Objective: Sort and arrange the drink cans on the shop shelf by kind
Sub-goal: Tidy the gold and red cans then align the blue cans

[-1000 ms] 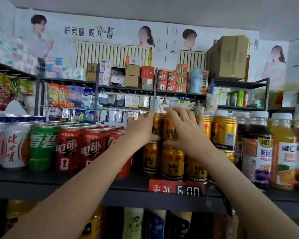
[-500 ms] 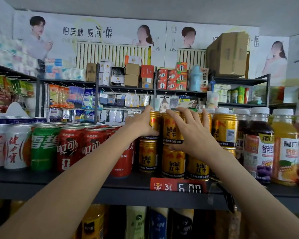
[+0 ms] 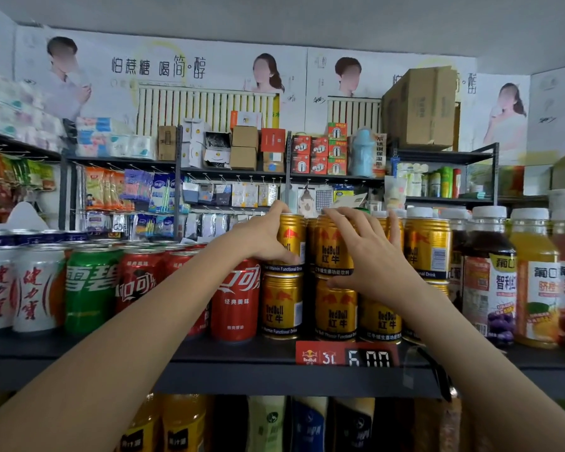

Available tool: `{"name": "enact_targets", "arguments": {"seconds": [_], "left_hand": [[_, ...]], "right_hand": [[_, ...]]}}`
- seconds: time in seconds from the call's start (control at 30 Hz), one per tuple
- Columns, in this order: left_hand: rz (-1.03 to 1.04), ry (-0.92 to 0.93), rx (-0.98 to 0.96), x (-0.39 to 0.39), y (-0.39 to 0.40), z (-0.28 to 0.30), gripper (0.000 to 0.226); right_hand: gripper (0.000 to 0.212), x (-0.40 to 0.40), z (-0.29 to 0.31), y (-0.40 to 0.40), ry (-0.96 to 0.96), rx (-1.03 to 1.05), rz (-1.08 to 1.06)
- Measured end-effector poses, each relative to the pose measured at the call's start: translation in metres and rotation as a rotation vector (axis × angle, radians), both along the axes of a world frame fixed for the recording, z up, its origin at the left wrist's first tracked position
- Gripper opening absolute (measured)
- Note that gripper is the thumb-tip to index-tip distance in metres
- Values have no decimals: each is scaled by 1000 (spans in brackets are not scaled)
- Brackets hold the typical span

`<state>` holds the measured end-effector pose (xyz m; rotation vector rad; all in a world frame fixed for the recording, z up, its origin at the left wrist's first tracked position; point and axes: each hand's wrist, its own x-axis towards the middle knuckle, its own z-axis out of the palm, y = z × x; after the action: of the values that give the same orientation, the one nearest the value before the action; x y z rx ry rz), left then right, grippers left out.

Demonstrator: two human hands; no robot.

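Gold Red Bull cans stand two high on the dark shelf (image 3: 209, 353). My left hand (image 3: 258, 239) grips the leftmost upper gold can (image 3: 292, 236), fingers over its top and thumb low on its front. My right hand (image 3: 372, 265) lies spread with straight fingers against the neighbouring upper gold can (image 3: 331, 252) and the ones beside it. The lower gold cans (image 3: 281, 305) stand under them. To the left stand a red cola can (image 3: 235, 301) and more red ones, a green Sprite can (image 3: 88, 288) and white cans (image 3: 30, 288).
Juice bottles (image 3: 535, 278) with white caps stand to the right of the gold cans. A red price tag (image 3: 346, 353) hangs on the shelf's front edge. Bottles fill the shelf below. Racks of boxes and packets stand behind.
Both hands stay on the upper gold cans. My right hand's fingers have spread wider and slid a little to the right.
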<state>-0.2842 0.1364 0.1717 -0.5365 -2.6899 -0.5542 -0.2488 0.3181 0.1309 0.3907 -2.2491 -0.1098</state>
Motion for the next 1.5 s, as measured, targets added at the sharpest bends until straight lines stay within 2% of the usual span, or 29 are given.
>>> {"name": "enact_targets", "arguments": {"seconds": [0.13, 0.23, 0.43, 0.67, 0.8, 0.93, 1.07, 1.27, 1.5], "left_hand": [[-7, 57, -17, 5, -3, -4, 82], [25, 93, -48, 5, -3, -9, 89], [96, 258, -61, 4, -4, -20, 90], [170, 259, -57, 3, 0, -22, 94], [128, 418, -9, 10, 6, -22, 98], [1, 492, -137, 20, 25, -22, 100], [35, 555, -291, 18, 42, -35, 104], [94, 642, -322, 13, 49, -41, 105], [146, 681, -311, 16, 56, -42, 102]], "right_hand": [[118, 3, -1, 10, -29, 12, -6], [124, 5, 2, 19, -25, 120, -70], [123, 5, 9, 15, 13, 224, -77], [122, -4, 10, 9, 32, 259, -48], [121, 5, 17, 23, 31, 175, -17], [118, 21, 22, 59, -26, 97, -68], [119, 24, 6, 78, -65, 179, -196], [126, 12, -11, 88, 77, 219, -165], [115, -4, -13, 77, 149, 206, -137]]}}
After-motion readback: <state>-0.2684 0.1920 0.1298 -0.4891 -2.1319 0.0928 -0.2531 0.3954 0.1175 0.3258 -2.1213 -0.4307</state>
